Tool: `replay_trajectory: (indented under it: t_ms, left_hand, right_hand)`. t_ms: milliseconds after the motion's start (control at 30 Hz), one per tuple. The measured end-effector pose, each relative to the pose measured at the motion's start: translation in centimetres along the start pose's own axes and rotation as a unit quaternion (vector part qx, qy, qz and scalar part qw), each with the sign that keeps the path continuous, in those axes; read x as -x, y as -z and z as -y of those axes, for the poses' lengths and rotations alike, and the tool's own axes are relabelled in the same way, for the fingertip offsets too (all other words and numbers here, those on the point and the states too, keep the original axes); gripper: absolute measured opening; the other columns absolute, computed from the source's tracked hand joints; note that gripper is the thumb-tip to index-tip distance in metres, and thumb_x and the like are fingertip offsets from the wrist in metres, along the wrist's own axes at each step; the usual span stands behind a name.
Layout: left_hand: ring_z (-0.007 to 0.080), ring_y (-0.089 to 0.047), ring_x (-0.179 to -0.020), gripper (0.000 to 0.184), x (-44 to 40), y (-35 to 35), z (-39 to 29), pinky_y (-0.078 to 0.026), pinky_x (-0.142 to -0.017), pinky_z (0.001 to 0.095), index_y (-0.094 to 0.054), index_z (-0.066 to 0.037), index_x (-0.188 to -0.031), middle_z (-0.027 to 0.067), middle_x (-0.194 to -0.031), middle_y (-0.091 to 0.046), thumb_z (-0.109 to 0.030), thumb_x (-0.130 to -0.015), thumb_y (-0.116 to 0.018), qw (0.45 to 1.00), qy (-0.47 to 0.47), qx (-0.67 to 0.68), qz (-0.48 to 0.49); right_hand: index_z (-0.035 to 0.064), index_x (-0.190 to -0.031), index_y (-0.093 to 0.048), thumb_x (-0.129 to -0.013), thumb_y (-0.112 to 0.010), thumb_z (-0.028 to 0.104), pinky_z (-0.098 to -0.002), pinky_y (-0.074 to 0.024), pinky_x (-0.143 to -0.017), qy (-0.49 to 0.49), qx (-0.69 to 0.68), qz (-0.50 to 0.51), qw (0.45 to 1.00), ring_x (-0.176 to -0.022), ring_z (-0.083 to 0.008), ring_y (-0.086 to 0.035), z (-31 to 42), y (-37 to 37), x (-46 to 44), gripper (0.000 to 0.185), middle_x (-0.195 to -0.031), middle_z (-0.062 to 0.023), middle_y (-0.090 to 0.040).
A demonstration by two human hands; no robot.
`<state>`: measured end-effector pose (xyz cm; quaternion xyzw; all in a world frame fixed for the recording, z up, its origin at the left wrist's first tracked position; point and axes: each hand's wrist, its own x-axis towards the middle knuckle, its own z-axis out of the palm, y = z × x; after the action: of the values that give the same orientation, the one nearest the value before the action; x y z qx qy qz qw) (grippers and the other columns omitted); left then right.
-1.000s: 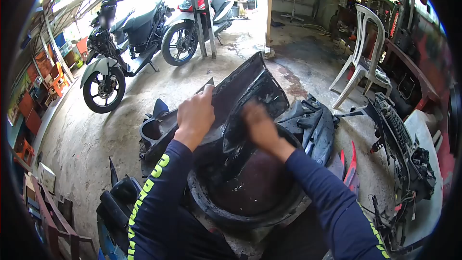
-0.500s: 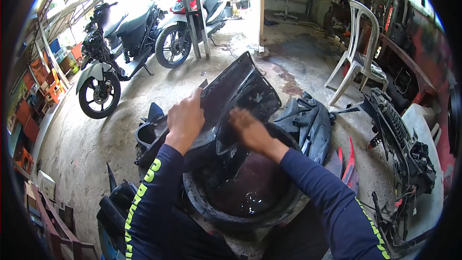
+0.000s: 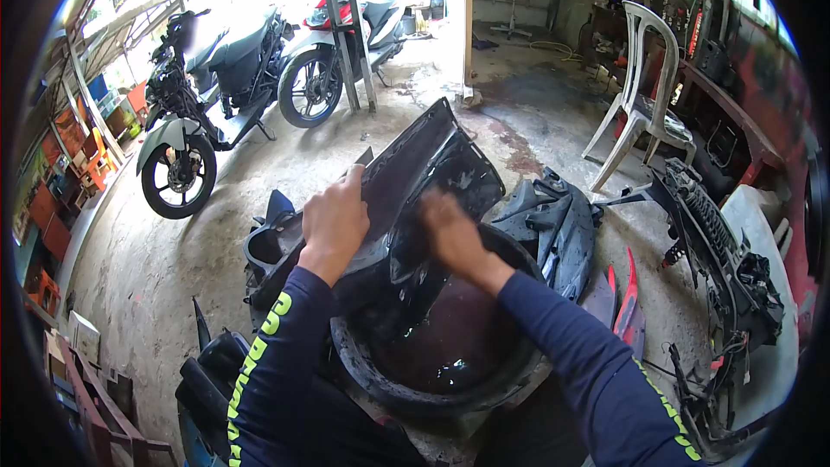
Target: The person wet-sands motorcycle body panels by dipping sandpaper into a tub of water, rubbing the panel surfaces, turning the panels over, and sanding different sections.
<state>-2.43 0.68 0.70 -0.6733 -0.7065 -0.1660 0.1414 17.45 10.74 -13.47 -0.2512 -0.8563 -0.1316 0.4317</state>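
A wet black motorcycle body panel [image 3: 462,160] is tilted over a round black tub [image 3: 432,402]. Dark water [image 3: 458,337] with a few bright glints lies inside the tub. My left hand [image 3: 335,223] is closed around the panel's left edge, its fingertips partly hidden. Against the shiny inner curve of the panel is my right hand [image 3: 456,236]. Its fingers are smeared by motion, so I cannot make out whether anything is in them.
Dark fairing pieces [image 3: 553,225] lie right of the tub, near a red-edged panel [image 3: 629,303]. A stripped motorcycle frame [image 3: 718,268] stands further right. Black parts [image 3: 216,380] sit at lower left. Behind are a plastic chair [image 3: 644,95] and two motorcycles [image 3: 233,78].
My right hand has shifted slightly right and down across the panel. The left hand keeps its hold, and the panel has barely moved.
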Motion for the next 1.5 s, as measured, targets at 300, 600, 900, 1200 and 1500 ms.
replay_trajectory:
  t_ms: [300,600,900,1200,1500]
  left_hand:
    - [0.0356,-0.072,-0.084,0.048,-0.1,0.2,-0.1,-0.057,-0.073,0.0461,-0.051,-0.009,-0.124,0.0145,-0.095,-0.072,-0.016,-0.082,-0.073,1.0,0.0,-0.003,-0.005]
    - [0.0354,-0.072,-0.083,0.045,0.5,-0.1,0.5,-0.057,-0.072,0.0452,-0.051,-0.01,-0.122,0.0131,-0.095,-0.072,-0.016,-0.082,-0.073,1.0,-0.003,-0.004,-0.002]
    - [0.0373,-0.071,-0.082,0.047,0.7,0.1,0.1,-0.057,-0.072,0.0472,-0.052,-0.01,-0.126,0.0164,-0.091,-0.071,-0.016,-0.083,-0.071,1.0,-0.009,0.013,0.0]
    - [0.0356,-0.072,-0.083,0.042,0.4,0.2,0.2,-0.057,-0.071,0.0459,-0.053,-0.008,-0.121,0.0137,-0.095,-0.072,-0.013,-0.083,-0.07,1.0,-0.012,0.012,-0.002]
    - [0.0373,-0.071,-0.084,0.046,-0.5,-0.6,0.5,-0.056,-0.073,0.0479,-0.053,-0.008,-0.124,0.0155,-0.094,-0.072,-0.014,-0.082,-0.071,0.999,-0.028,0.023,-0.01]
  right_hand:
    - [-0.0061,-0.122,-0.055,-0.09,-0.048,0.003,-0.0456,-0.0477,-0.101,0.078,0.015,0.008,0.997,-0.115,-0.0436,-0.058,-0.8,2.3,-1.4,0.034,-0.121,-0.0272,-0.062]
    - [-0.0055,-0.123,-0.056,-0.091,-0.047,0.006,-0.0459,-0.051,-0.094,-0.002,-0.003,0.04,0.999,-0.111,-0.0404,-0.06,-4.0,0.8,-2.8,0.035,-0.122,-0.0276,-0.061]
    - [-0.0044,-0.13,-0.054,-0.092,-0.044,0.005,-0.0476,-0.0495,-0.099,-0.005,-0.047,0.061,0.997,-0.126,-0.0429,-0.053,-5.5,1.1,-3.5,0.04,-0.131,-0.0296,-0.057]
    - [-0.0044,-0.128,-0.056,-0.087,-0.054,0.006,-0.0499,-0.0388,-0.112,0.017,-0.057,0.078,0.995,-0.13,-0.0404,-0.052,0.9,0.4,-1.1,0.042,-0.138,-0.0242,-0.056]
    - [-0.0019,-0.123,-0.061,-0.084,-0.061,0.01,-0.0491,-0.0373,-0.115,-0.086,-0.095,0.074,0.989,-0.135,-0.0364,-0.049,0.4,1.2,-1.0,0.04,-0.139,-0.0226,-0.056]
